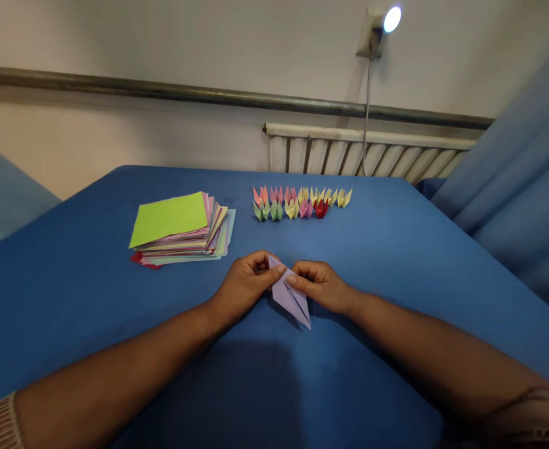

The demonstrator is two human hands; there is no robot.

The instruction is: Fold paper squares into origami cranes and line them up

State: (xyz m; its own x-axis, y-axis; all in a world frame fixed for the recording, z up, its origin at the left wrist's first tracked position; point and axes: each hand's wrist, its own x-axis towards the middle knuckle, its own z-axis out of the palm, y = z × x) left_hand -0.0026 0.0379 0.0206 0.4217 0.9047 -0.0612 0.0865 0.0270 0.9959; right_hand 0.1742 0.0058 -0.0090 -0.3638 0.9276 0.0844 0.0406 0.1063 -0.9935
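Observation:
A lilac sheet of origami paper (pixel 293 302), folded into a long diamond, is held just above the blue table with its lower point toward me. My left hand (pixel 251 277) pinches its upper left edge, thumb on top. From the other side my right hand (pixel 321 284) grips the upper right part, its thumb pressed on the paper near the left thumb. The fingers behind the paper are partly hidden.
Left of my hands lies a thick stack of coloured paper (pixel 176 224), lime green on top. Several small folded paper cranes (pixel 305 209) stand in two rows toward the back of the blue table (pixel 396 262). Behind are a radiator (pixel 340 140) and a wall pipe (pixel 185 90).

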